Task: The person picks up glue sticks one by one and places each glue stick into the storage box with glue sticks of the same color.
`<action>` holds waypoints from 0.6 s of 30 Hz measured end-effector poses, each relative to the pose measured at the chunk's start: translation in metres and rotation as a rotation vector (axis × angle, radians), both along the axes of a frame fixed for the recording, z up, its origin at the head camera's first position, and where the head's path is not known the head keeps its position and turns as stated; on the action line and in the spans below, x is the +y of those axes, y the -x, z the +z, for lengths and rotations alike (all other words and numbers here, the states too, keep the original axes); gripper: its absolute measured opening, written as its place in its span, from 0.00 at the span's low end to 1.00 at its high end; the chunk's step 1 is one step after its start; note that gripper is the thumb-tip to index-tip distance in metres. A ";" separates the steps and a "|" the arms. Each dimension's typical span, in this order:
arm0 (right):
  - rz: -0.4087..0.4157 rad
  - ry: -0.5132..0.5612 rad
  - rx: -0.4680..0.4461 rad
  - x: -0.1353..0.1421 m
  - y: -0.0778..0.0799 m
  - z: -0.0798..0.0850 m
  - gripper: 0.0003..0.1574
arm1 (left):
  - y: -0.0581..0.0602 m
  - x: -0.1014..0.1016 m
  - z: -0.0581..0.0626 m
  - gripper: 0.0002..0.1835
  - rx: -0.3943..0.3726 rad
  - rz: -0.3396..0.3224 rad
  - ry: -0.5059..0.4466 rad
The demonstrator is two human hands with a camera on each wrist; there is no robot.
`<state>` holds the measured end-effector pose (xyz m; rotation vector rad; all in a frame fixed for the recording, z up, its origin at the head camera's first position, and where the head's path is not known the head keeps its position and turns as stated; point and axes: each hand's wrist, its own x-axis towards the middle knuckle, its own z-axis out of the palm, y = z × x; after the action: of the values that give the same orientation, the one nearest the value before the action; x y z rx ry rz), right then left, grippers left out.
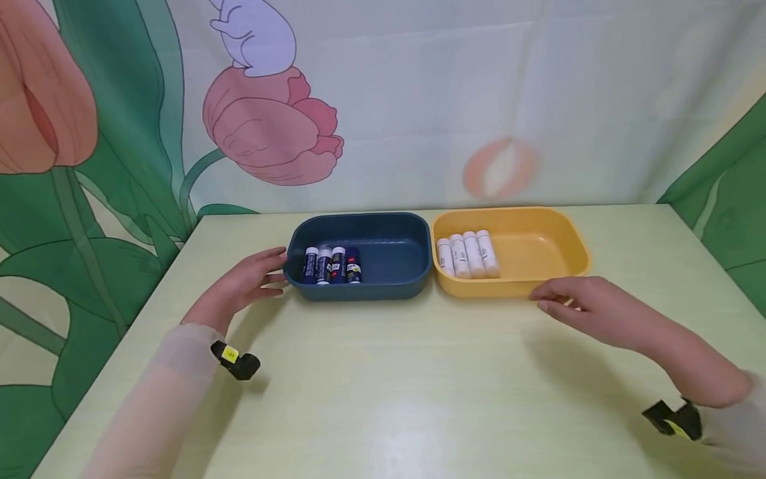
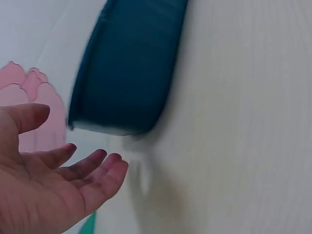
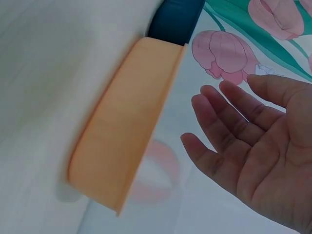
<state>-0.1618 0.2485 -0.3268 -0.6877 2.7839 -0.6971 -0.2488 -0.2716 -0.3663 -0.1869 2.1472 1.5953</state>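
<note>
A dark blue bin [image 1: 395, 291] stands at the back of the table, with several dark blue glue sticks [image 1: 338, 265] with white ends lined up in its left part. Touching its right side is a yellow bin [image 1: 509, 288], where several white glue sticks [image 1: 473, 255] lie side by side at the left. My left hand [image 1: 254, 276] is beside the blue bin's left end, fingers spread and relaxed, holding nothing. In the left wrist view a gap shows between fingers and bin. My right hand [image 1: 583, 306] hovers near the yellow bin's front right corner, fingers loosely bent around nothing.
The pale table [image 1: 383, 386] reaches back to a hanging cloth [image 1: 407, 133] printed with tulips and a white animal. Black wrist cameras [image 1: 236, 361] are strapped at both sleeves.
</note>
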 end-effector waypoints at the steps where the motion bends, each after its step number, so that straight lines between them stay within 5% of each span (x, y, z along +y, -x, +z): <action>1: -0.004 -0.009 0.013 0.002 -0.001 0.001 0.17 | -0.001 -0.002 0.004 0.35 0.030 -0.025 0.049; 12: -0.079 0.016 0.208 0.011 -0.003 0.033 0.19 | -0.015 0.008 0.066 0.40 0.463 -0.128 0.570; 18: -0.062 0.068 0.272 0.002 0.003 0.039 0.33 | -0.027 0.032 0.088 0.40 0.617 -0.171 0.611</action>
<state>-0.1645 0.2502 -0.2875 -0.7640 3.0519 -0.7659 -0.2220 -0.2399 -0.2783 0.3403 2.9807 0.9236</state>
